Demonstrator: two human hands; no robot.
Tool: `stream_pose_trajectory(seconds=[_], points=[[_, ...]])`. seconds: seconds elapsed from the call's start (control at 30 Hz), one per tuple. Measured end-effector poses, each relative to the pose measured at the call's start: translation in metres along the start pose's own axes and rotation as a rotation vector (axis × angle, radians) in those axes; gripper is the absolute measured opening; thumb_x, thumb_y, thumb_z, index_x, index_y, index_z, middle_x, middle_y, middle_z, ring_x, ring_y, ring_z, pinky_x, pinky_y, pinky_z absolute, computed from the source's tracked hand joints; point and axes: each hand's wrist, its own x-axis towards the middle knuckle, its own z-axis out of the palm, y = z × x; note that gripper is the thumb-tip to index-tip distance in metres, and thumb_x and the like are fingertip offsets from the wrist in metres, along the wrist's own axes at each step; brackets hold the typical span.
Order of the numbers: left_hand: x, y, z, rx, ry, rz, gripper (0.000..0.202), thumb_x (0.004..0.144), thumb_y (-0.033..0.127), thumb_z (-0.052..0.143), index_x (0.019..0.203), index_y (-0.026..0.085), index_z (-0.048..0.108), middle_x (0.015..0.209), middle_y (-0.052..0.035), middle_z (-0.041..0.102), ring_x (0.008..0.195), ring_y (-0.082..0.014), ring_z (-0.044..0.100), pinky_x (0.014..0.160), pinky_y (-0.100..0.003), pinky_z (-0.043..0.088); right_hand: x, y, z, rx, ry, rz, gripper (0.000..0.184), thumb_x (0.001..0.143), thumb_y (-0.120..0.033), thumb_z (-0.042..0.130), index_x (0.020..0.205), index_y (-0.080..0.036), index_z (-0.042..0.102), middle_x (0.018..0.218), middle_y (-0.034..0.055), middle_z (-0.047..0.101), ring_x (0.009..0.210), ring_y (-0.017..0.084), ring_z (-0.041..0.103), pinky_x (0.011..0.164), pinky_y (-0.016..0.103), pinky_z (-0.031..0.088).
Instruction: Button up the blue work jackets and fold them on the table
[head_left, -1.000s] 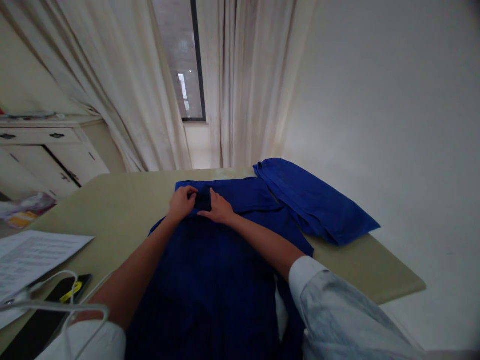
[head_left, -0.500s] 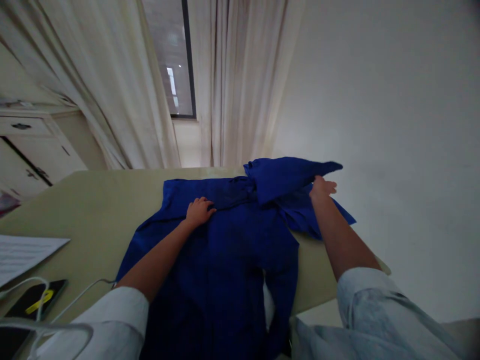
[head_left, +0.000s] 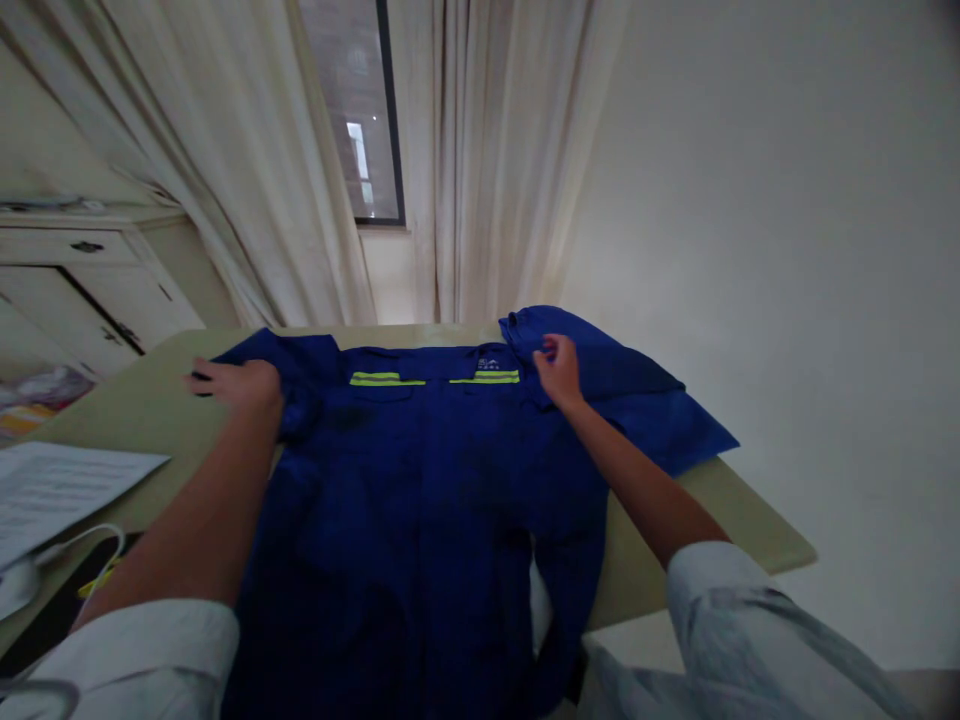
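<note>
Blue jacket spread on the counter, chest stripes in view, edges not squared

Jacket lies over the middle of the counter, upper end near the far edge, body running toward the person and out at the bottom of view; yellow reflective stripes cross the chest, small pale lettering just above on the right, so the front looks to be up; one sleeve trails down the right side, a white gap between it and the body.

Left hand is over sleeve-like cloth at the far left, fingers stretched outward; blurred, cannot tell if cloth is gripped; right hand is at the jacket's upper right, fingers half curled, thumb and forefinger close; cannot tell if anything is pinched; hands well apart.

Folded blue cloth lies just beside, on the right, reaching the counter's edge; cannot tell if it joins the jacket.

Progress, by judgement: body opened out, chest exposed; left-side cloth bunched, upper edge uneven, so arranging looks only partway done; sides not yet flat or matched; printed paper and white cable at left, both apart from the jacket.
</note>
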Motion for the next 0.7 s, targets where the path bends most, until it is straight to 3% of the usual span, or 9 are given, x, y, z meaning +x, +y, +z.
stream_pose_trajectory(seconds=[0.1, 0.17, 0.27, 0.33, 0.4, 0.47, 0.53, 0.63, 0.7], points=[[-0.044, -0.005, 0.024, 0.122, 0.251, -0.146, 0.062, 0.095, 0.020, 0.048, 0.154, 0.006, 0.034, 0.170, -0.0301, 0.014, 0.156, -0.0539, 0.016, 0.115, -0.074, 0.026, -0.003, -0.066, 0.061, -0.009, -0.218, -0.140, 0.040, 0.102, -0.031, 0.054, 0.141, -0.018, 0.058, 0.132, 0.0145, 0.065, 0.121, 0.026, 0.063, 0.108, 0.038, 0.048], [-0.079, -0.004, 0.047, 0.218, 0.187, 0.028, 0.061, 0.094, 0.021, 0.049, 0.154, 0.012, 0.041, 0.171, -0.0248, 0.021, 0.155, -0.0474, 0.024, 0.117, -0.068, 0.028, -0.002, -0.091, 0.092, -0.091, -0.343, -0.159, 0.031, 0.100, -0.027, 0.058, 0.129, -0.018, 0.065, 0.127, 0.0153, 0.066, 0.121, 0.028, 0.063, 0.105, 0.039, 0.049], [-0.121, -0.008, 0.076, 0.360, -0.094, 0.367, 0.053, 0.097, 0.023, 0.047, 0.149, 0.020, 0.052, 0.162, -0.0186, 0.044, 0.146, -0.0380, 0.042, 0.116, -0.057, 0.034, 0.009, -0.106, 0.119, -0.151, -0.354, -0.119, 0.037, 0.099, -0.026, 0.058, 0.135, -0.015, 0.059, 0.136, 0.0215, 0.059, 0.121, 0.033, 0.063, 0.099, 0.044, 0.051], [-0.136, -0.015, 0.088, 0.435, -0.270, 0.503, 0.048, 0.098, 0.024, 0.046, 0.144, 0.022, 0.058, 0.153, -0.0168, 0.055, 0.138, -0.0349, 0.050, 0.115, -0.053, 0.035, 0.022, -0.107, 0.127, -0.160, -0.340, -0.118, 0.048, 0.099, -0.028, 0.059, 0.146, -0.018, 0.052, 0.144, 0.0225, 0.054, 0.120, 0.034, 0.064, 0.098, 0.046, 0.052], [-0.139, -0.022, 0.094, 0.480, -0.348, 0.543, 0.045, 0.099, 0.024, 0.044, 0.141, 0.024, 0.061, 0.143, -0.0156, 0.063, 0.131, -0.0330, 0.056, 0.112, -0.051, 0.037, 0.040, -0.108, 0.130, -0.165, -0.358, -0.139, 0.045, 0.098, -0.026, 0.060, 0.143, -0.020, 0.055, 0.138, 0.0205, 0.059, 0.116, 0.034, 0.067, 0.098, 0.046, 0.052], [-0.136, -0.026, 0.095, 0.500, -0.351, 0.520, 0.043, 0.100, 0.023, 0.043, 0.139, 0.023, 0.062, 0.136, -0.0155, 0.067, 0.125, -0.0324, 0.059, 0.107, -0.050, 0.039, 0.063, -0.111, 0.129, -0.165, -0.373, -0.161, 0.035, 0.097, -0.020, 0.058, 0.132, -0.020, 0.064, 0.125, 0.0182, 0.068, 0.114, 0.033, 0.068, 0.100, 0.046, 0.051], [-0.133, -0.027, 0.095, 0.514, -0.355, 0.507, 0.041, 0.100, 0.023, 0.043, 0.136, 0.022, 0.064, 0.131, -0.0160, 0.068, 0.122, -0.0329, 0.060, 0.105, -0.049, 0.040, 0.090, -0.117, 0.124, -0.159, -0.339, -0.168, 0.036, 0.100, -0.017, 0.050, 0.133, -0.018, 0.064, 0.124, 0.0185, 0.069, 0.121, 0.033, 0.065, 0.106, 0.046, 0.048], [-0.131, -0.026, 0.094, 0.523, -0.367, 0.522, 0.038, 0.101, 0.023, 0.043, 0.131, 0.021, 0.065, 0.128, -0.0159, 0.068, 0.120, -0.0329, 0.060, 0.103, -0.049, 0.040, 0.120, -0.127, 0.116, -0.071, -0.168, -0.176, 0.049, 0.105, -0.019, 0.036, 0.153, -0.014, 0.046, 0.145, 0.0190, 0.060, 0.137, 0.029, 0.054, 0.116, 0.045, 0.041], [-0.132, -0.024, 0.094, 0.522, -0.364, 0.522, 0.035, 0.101, 0.023, 0.043, 0.128, 0.021, 0.066, 0.127, -0.0156, 0.068, 0.119, -0.0327, 0.060, 0.102, -0.048, 0.041, 0.118, -0.133, 0.117, 0.052, -0.112, -0.196, 0.052, 0.106, -0.024, 0.037, 0.157, -0.015, 0.040, 0.148, 0.0167, 0.059, 0.134, 0.025, 0.057, 0.115, 0.041, 0.042]])
